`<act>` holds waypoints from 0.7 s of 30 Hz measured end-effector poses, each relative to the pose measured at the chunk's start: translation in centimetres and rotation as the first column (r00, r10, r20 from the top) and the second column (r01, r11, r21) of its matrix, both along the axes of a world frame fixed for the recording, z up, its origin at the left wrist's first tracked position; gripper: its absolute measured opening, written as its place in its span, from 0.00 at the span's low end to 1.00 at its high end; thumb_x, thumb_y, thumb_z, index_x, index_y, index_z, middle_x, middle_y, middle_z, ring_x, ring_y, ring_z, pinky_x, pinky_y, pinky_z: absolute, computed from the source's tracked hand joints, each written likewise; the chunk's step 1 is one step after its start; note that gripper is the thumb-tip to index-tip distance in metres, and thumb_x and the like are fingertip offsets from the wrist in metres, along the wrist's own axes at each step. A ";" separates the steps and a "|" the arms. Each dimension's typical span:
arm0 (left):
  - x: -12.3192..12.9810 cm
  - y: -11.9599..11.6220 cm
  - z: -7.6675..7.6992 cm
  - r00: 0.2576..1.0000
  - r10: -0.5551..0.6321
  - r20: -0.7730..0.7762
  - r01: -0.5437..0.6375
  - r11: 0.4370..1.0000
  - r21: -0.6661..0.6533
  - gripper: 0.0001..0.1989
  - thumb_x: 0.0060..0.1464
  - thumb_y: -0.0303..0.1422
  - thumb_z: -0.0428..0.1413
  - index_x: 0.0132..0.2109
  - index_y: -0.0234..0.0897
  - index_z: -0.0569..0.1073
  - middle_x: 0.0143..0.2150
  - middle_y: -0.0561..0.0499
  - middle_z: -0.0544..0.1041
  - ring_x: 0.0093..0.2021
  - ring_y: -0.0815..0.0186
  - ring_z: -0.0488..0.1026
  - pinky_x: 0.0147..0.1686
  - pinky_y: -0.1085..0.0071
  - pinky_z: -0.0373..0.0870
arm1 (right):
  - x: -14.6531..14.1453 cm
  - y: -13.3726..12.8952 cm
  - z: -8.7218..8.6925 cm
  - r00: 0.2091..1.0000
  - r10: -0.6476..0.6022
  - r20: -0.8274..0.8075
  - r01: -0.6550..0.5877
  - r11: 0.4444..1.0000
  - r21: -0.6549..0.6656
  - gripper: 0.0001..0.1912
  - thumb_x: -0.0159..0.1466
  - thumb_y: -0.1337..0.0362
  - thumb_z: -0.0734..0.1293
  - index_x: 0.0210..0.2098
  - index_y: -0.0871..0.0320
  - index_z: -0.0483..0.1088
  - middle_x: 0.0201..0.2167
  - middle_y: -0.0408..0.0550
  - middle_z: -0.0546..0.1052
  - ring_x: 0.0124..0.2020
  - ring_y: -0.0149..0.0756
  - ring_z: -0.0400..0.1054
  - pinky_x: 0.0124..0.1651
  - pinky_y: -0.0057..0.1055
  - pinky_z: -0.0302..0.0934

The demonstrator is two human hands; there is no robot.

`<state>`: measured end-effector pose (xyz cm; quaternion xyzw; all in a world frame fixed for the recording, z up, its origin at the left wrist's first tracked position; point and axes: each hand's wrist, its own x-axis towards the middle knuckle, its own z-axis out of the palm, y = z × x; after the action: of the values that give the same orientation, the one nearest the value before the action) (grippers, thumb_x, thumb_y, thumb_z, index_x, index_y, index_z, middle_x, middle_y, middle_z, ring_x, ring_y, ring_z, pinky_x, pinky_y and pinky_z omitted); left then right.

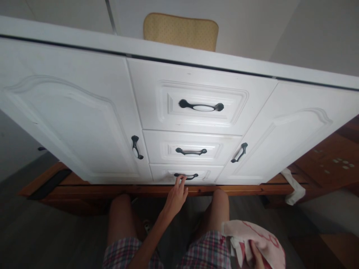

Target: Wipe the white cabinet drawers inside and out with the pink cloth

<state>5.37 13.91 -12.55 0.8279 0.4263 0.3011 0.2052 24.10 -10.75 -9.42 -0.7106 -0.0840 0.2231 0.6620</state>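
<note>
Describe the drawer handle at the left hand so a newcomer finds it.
On the white cabinet, between its two doors, three drawers are stacked. The dark handle is on the lowest, above the wooden ledge, and alone has the left hand at it.

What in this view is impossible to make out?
All head view:
- Drawer contents: behind closed drawer fronts.
- Left hand: too small to tell whether it grips the bottom handle.
- Right hand: partly under the cloth, cut off by the bottom edge.
- Tan pad: lower part behind cabinet top.
</note>
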 end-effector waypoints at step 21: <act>-2.6 -9.5 -0.6 1.000 0.013 0.015 -0.011 0.992 -0.123 0.21 0.71 0.29 0.47 0.67 0.45 0.68 0.66 0.42 0.71 0.54 0.57 0.83 0.51 0.62 0.83 | 1.2 5.3 14.6 0.946 0.161 0.281 -0.136 0.985 -0.104 0.28 0.54 0.44 0.75 0.52 0.42 0.74 0.39 0.46 0.77 0.39 0.48 0.74 0.38 0.51 0.77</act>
<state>2.81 4.38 -13.12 0.8086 0.4474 0.2823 0.2574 25.29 -5.43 5.21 -0.7543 -0.2235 0.1696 0.5936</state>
